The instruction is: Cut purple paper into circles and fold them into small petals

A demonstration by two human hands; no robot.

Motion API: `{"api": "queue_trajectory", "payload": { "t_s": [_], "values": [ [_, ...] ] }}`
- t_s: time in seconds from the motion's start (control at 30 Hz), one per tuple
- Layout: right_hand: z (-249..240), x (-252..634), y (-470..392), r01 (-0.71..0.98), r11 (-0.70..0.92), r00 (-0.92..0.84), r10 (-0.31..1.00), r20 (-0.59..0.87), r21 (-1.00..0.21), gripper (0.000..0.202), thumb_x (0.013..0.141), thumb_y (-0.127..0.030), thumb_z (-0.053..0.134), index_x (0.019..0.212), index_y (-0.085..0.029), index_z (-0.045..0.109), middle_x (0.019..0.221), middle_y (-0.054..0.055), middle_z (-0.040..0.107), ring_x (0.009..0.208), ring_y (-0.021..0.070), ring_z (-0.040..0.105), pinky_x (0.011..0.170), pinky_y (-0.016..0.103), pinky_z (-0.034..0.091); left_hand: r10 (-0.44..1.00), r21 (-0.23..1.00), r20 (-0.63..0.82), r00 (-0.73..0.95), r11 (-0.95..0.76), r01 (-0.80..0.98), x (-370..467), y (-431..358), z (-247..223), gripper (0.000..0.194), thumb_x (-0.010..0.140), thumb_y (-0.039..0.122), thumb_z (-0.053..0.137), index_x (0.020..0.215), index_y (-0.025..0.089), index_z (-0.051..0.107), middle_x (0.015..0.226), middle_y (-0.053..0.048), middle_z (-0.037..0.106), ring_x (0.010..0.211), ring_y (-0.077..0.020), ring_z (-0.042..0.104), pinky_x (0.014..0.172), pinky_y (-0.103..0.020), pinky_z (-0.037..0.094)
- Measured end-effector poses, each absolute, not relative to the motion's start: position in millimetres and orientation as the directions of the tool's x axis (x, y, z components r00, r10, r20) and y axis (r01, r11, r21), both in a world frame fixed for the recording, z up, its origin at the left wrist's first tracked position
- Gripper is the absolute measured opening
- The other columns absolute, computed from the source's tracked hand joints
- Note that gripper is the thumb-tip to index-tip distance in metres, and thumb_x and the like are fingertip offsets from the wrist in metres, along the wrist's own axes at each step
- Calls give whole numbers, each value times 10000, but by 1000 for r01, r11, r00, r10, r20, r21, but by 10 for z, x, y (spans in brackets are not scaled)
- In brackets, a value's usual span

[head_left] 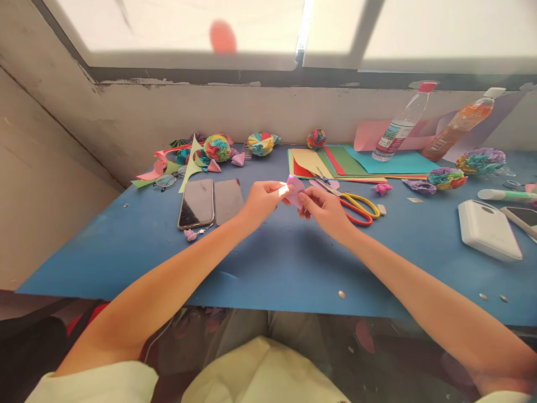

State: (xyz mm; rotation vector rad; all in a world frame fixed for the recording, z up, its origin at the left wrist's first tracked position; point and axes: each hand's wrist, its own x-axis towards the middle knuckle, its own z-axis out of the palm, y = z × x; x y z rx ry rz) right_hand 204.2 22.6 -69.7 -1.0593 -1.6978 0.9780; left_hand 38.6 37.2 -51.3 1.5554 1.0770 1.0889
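Observation:
A small piece of purple paper (296, 192) is held up over the blue table between my two hands. My left hand (265, 202) pinches its left edge, and my right hand (322, 206) grips its lower right side between thumb and fingers. Just beyond my right hand lie scissors (361, 208) with one red and one yellow handle loop, blades pointing away to the left. Another flat purple paper piece (334, 183) lies partly under their blades. Two dark phones (197, 202) rest side by side to the left of my left hand.
Coloured paper sheets (369, 162) are stacked at the back. Two bottles (394, 134) stand behind them, by the wall. Several pleated paper balls (260, 144) line the back. Paper scraps (192, 165) and glasses (165, 180) lie left; a white box-shaped device (489, 230) sits right.

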Motion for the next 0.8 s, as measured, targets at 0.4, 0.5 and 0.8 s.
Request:
{"api": "queue_trajectory", "payload": {
  "t_s": [0.4,0.5,0.8],
  "values": [
    [-687,1986,167,228,359,-185,929,322,-905,349,827,-522,526,717,-192,516,623,-6,558,600,113,498,601,260,415,974,997,49,220,-34,-71,446,300,-562,260,762,397,557,671,168,638,711,-30,599,687,-117,477,554,-232,313],
    [-654,1979,142,186,308,-210,940,268,-933,341,825,-512,535,722,-188,506,651,-5,560,593,105,509,569,248,425,964,983,163,210,-177,50,426,329,-567,283,771,414,559,671,161,637,674,-23,586,625,-109,464,536,-237,309],
    [-663,1990,166,114,248,-227,949,218,-962,375,786,-551,571,731,-188,495,577,-32,538,494,87,499,492,235,408,915,870,328,235,-389,302,411,309,-494,247,777,361,549,653,164,631,606,11,548,577,-95,413,541,-238,305]
  ]
}}
